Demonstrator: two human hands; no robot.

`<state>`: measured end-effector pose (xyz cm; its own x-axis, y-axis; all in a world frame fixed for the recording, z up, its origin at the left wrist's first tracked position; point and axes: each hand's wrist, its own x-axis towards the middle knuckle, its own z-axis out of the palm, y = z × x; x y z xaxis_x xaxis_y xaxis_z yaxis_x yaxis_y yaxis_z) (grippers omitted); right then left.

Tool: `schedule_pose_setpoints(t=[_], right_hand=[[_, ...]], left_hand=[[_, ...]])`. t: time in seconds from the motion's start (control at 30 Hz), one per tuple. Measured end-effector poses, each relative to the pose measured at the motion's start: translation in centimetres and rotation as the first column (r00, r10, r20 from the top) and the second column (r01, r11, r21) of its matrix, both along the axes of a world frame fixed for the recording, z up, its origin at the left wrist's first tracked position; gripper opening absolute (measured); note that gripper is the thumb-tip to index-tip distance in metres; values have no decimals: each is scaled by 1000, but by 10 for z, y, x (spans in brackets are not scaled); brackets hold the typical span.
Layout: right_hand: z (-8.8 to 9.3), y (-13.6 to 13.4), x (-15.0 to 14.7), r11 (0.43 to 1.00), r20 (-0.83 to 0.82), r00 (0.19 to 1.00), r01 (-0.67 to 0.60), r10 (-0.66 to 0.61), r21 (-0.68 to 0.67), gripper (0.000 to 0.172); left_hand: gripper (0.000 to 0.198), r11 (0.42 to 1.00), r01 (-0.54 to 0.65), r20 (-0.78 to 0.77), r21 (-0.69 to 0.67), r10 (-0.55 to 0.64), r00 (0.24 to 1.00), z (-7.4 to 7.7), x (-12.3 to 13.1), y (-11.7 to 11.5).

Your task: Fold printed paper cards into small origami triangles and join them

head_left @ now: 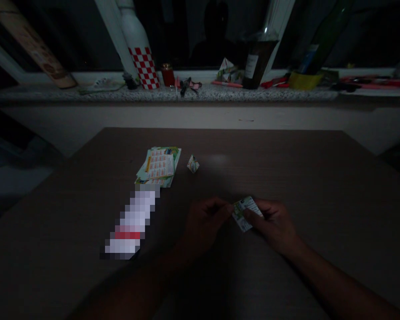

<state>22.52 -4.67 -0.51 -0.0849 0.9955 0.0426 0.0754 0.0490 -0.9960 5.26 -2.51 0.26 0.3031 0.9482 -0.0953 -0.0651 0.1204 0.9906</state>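
Note:
A small printed paper piece (242, 222), green and white, is held between my two hands above the table. My right hand (276, 224) grips its right side, with the thumb lying on its face. The fingertips of my left hand (205, 220) pinch its left corner. Beyond my left hand a small folded paper piece (193, 164) stands on the table. To the left of it lies a stack of printed papers (160, 164) in green, white and orange.
A blurred-out white object (130, 222) lies on the brown table (270, 155) below the stack. Behind, the speckled windowsill (200, 95) bears a red-and-white checkered bottle (145, 66), a dark cup (255, 64), a yellow pot (305, 81) and a red jar (167, 74).

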Motion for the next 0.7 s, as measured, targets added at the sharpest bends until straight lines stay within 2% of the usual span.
schedule_pose_setpoints(t=[0.17, 0.43, 0.7], right_hand=[[1, 1, 0, 997, 4, 997, -73, 73, -37, 20], [7, -2, -3, 997, 86, 993, -76, 76, 6, 17], [8, -3, -7, 998, 79, 995, -65, 66, -9, 17]], left_hand=[[20, 999, -46, -12, 6, 46, 999, 2, 0, -2], [20, 998, -66, 11, -14, 66, 998, 4, 0, -2], [18, 995, -97, 55, -6, 97, 994, 6, 1, 0]])
